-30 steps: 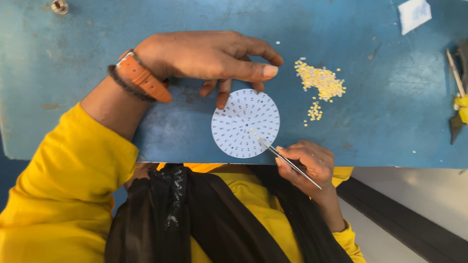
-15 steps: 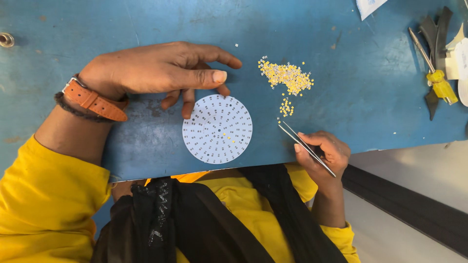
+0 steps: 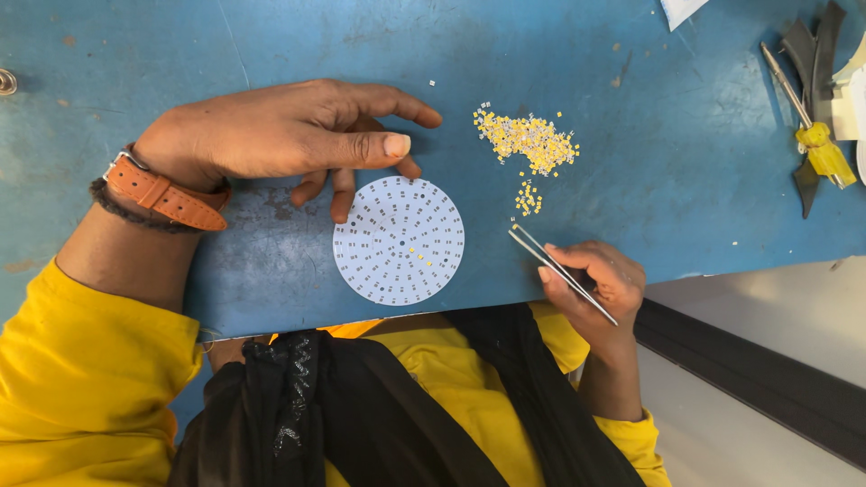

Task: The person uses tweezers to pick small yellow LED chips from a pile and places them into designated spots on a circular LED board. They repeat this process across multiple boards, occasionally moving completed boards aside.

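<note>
A round white circuit board (image 3: 399, 241) with rings of small pads lies on the blue table (image 3: 225, 54). My left hand (image 3: 280, 135) rests flat above it, fingertips touching the board's upper left edge. My right hand (image 3: 595, 280) grips thin metal tweezers (image 3: 559, 271), whose tips point up-left toward a small cluster of yellow chips (image 3: 528, 198). A larger pile of tiny yellow chips (image 3: 528, 138) lies just beyond. A few yellow chips sit on the board near its centre.
A yellow-handled screwdriver (image 3: 807, 117) and dark tools (image 3: 812, 54) lie at the table's right end. A white scrap (image 3: 678, 9) sits at the top edge. A metal ring (image 3: 7, 81) is at the far left. The table's near edge runs by my lap.
The tweezers have lifted off the board and moved right, toward the yellow chips. My left hand has stayed on the board's upper edge. The view has shifted.
</note>
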